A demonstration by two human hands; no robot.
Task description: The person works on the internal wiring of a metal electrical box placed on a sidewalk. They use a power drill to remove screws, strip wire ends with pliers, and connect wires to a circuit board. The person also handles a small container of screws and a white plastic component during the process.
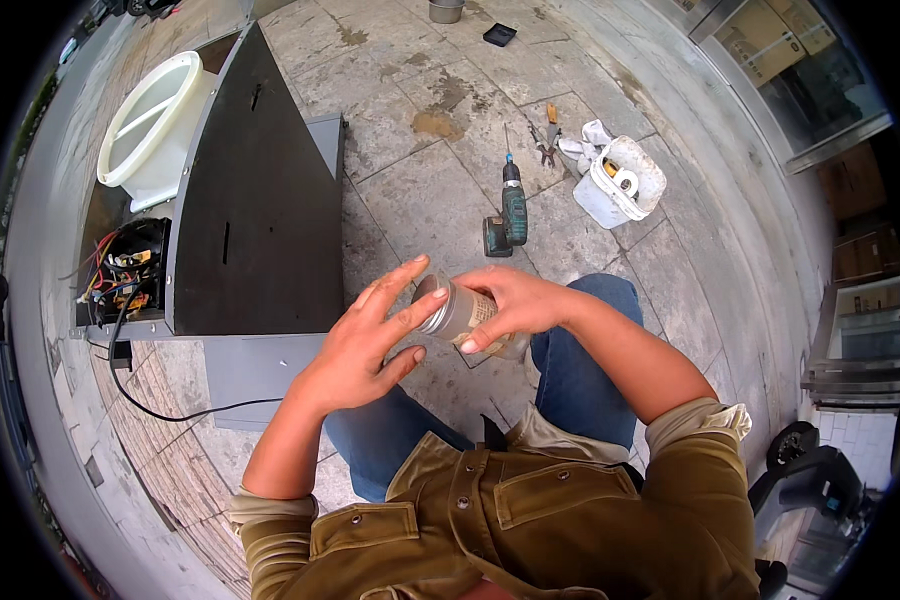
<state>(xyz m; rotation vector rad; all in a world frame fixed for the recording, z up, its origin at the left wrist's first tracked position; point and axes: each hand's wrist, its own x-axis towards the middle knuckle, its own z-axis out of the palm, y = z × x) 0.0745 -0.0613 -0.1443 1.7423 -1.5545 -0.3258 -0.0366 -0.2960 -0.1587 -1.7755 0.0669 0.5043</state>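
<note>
Right, the right hand (518, 300) is holding a jar (457, 314) above the knees (612, 291), its thumb and fingers pinching the body, probably steadying it and leaving the ridged end free. The left hand (362, 352) is spreading its fingers beside that end, index overlapping it; contact unclear. The drill (514, 212) is lying ahead, presumably kept handy. Jar's looking clear, cylindrical, tilted, beige-labelled; contents can't be told.
</note>
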